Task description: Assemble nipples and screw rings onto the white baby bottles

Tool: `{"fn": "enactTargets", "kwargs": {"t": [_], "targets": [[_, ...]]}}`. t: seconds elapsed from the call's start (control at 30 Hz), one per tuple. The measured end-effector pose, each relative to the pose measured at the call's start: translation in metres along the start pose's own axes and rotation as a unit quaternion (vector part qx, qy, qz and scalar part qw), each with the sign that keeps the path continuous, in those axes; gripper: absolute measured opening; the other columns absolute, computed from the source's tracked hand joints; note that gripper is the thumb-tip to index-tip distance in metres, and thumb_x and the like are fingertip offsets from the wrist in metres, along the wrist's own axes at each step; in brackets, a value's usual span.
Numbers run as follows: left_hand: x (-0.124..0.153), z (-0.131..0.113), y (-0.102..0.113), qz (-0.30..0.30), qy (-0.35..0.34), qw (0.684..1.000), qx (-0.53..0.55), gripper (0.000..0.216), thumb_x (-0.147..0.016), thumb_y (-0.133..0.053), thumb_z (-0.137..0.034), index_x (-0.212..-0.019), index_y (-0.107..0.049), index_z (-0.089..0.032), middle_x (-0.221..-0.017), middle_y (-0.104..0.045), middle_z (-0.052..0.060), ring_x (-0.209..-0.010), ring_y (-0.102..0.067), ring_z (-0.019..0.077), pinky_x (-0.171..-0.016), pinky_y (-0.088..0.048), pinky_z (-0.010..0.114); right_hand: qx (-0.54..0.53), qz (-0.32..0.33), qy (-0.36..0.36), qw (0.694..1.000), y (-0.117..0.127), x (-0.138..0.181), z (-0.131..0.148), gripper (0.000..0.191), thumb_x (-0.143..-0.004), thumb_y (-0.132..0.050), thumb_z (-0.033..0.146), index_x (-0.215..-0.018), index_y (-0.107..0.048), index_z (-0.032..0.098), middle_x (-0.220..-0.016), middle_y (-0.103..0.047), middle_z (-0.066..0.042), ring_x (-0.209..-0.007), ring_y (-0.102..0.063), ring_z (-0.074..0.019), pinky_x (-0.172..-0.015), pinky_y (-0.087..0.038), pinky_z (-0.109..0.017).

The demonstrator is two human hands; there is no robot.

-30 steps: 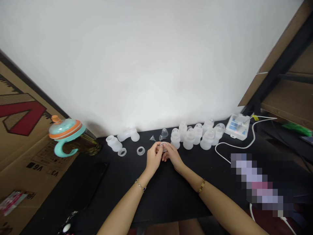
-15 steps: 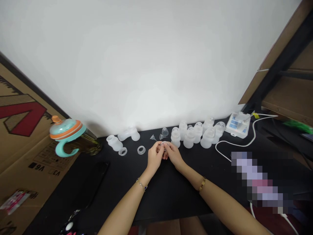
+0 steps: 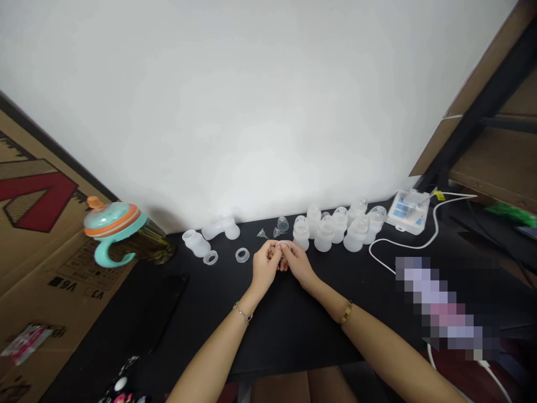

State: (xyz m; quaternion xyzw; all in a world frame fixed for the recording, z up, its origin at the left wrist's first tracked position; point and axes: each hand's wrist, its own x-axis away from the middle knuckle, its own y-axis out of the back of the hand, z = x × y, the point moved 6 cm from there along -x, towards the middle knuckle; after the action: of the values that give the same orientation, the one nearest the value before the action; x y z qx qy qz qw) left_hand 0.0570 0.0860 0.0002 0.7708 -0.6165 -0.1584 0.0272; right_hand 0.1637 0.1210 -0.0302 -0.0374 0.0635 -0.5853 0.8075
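My left hand [image 3: 264,267] and my right hand [image 3: 297,262] meet over the middle of the black table [image 3: 235,319]. Both have their fingers curled around a small clear plastic ring-shaped part [image 3: 283,245] held between the fingertips. Just behind the hands stand several small translucent bottles [image 3: 335,228] with clear domed caps. A tiny clear funnel [image 3: 263,233] and a clear cap [image 3: 283,224] lie behind my left hand. Two clear rings [image 3: 242,255] lie to the left, near two uncapped bottles [image 3: 196,244] on their sides.
A teal and orange handled cup [image 3: 109,230] stands at the left beside a cardboard box [image 3: 37,235]. A white device [image 3: 404,211] with a white cable [image 3: 403,246] sits at the back right. A dark phone-like slab [image 3: 161,308] lies front left. A wooden shelf frame [image 3: 482,117] rises at the right.
Both hands stay together on the small clear part, with only slight finger shifts. The view has drifted a little.
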Motion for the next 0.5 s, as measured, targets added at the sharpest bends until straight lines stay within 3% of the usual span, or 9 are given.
{"fn": "enactTargets", "kwargs": {"t": [0.27,0.5], "targets": [[0.0001,-0.0001,0.0004,0.002,-0.008,1.000,-0.004,0.028,-0.094,-0.056,-0.045,-0.090,-0.064,-0.018,-0.062,-0.054,-0.004,-0.050,-0.051,0.0105,-0.050,-0.039,0.021,-0.001,-0.009,0.001,1.000,-0.0005,0.0020,0.0028,0.037,-0.088,-0.057,0.053,-0.096,-0.067,0.018,-0.055,-0.058,0.004,-0.041,-0.055,-0.0127,-0.041,-0.040,-0.022],[0.0018,-0.0024,-0.0016,0.011,-0.031,0.999,-0.038,0.025,-0.096,-0.054,-0.041,-0.098,-0.063,-0.019,-0.065,-0.056,-0.004,-0.054,-0.054,0.0115,-0.053,-0.041,0.022,-0.071,-0.029,-0.044,0.996,0.0006,0.0022,0.0006,0.032,-0.082,-0.059,0.047,-0.095,-0.066,0.018,-0.057,-0.060,0.004,-0.042,-0.055,-0.0124,-0.040,-0.041,-0.022]]}}
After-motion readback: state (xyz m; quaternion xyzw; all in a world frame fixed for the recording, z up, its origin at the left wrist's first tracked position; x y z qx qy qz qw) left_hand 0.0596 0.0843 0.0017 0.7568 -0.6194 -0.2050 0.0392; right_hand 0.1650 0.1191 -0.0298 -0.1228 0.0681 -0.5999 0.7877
